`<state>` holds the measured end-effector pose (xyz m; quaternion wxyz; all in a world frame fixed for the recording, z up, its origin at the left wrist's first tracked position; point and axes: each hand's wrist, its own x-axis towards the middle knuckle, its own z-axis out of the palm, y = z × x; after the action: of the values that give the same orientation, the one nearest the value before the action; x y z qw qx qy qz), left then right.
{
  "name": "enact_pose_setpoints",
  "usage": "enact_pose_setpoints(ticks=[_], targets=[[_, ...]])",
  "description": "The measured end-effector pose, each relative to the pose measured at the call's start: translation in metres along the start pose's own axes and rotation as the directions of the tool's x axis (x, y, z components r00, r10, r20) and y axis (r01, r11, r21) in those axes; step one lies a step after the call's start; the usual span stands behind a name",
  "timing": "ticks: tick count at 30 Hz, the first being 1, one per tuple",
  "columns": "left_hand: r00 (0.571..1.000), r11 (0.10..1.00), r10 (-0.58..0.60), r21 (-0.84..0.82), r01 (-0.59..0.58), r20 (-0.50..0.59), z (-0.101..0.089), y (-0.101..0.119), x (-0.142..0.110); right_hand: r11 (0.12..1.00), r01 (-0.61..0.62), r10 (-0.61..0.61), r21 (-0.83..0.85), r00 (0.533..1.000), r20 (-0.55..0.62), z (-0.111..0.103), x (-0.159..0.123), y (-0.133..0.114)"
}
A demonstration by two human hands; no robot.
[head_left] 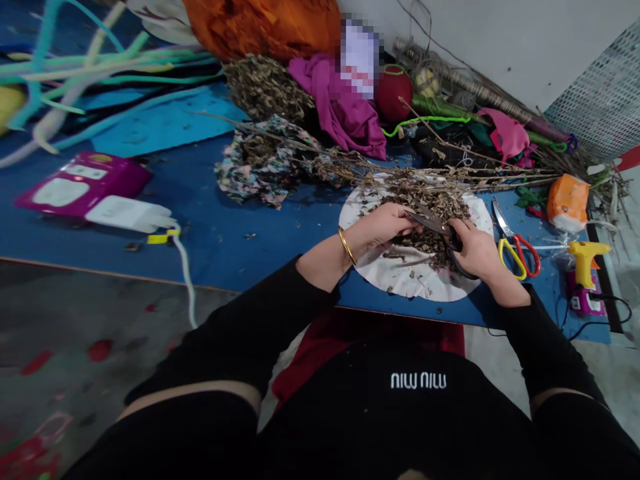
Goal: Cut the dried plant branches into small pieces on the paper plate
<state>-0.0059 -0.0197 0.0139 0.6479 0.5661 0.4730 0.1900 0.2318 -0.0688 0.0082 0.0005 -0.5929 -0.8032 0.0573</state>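
In the head view my right hand [476, 249] is wrapped round the handles of dark scissors [429, 221], whose blades point left. My left hand [386, 225], with a gold bangle on the wrist, is closed in a pinch right at the blade tips. Whatever lies between its fingertips is too small to make out. Under both hands, a heap of dried brown leaf bits [445, 200] covers much of a round white cloth [415, 283]. Long dry plant stems [480, 177] stretch across the cloth's far edge.
Right of the cloth lie red-and-yellow-handled scissors [520, 253] and a yellow glue gun [586, 260]. A purple-and-white power strip [85, 187] sits at left. Purple fabric [345, 107], orange cloth [265, 27] and a dark red ball [394, 92] crowd the back of the blue table [280, 247].
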Motion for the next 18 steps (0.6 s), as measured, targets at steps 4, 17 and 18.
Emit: enact_pose_setpoints(ticks=[4,17,18], targets=[[1.000,1.000,0.008,-0.005,-0.008,-0.025,0.0023,0.0043,-0.0019,1.000,0.010,-0.010,0.017,1.000,-0.009,0.0009,-0.0006,0.0003],[0.996,0.996,0.001,-0.083,-0.009,-0.088,0.0048,0.0076,-0.0006,0.997,0.015,-0.012,0.069,0.999,-0.045,-0.0007,-0.0012,0.0025],[0.996,0.997,-0.004,-0.078,-0.002,-0.089,0.0048,0.0089,-0.0018,0.998,0.015,-0.011,0.068,0.998,-0.054,-0.0006,-0.0014,0.0028]])
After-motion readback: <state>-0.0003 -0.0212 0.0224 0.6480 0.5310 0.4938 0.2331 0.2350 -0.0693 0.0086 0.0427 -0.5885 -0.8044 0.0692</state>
